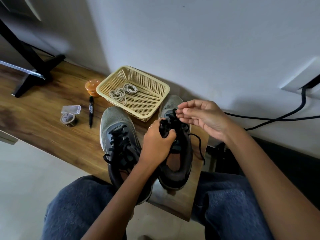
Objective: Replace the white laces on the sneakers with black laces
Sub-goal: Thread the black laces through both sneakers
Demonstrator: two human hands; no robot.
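Two grey sneakers stand side by side on the wooden table. The left sneaker is laced with a black lace. Over the right sneaker, my left hand grips a bunched black lace above the tongue. My right hand pinches one end of that lace between thumb and fingertips near the toe. A loose lace tail hangs off the shoe's right side. Two coiled white laces lie in the beige basket.
Left of the shoes lie a black marker, a tape roll, a clear plastic box and an orange jar. A black stand sits far left. A black cable runs along the right. My knees are below the table edge.
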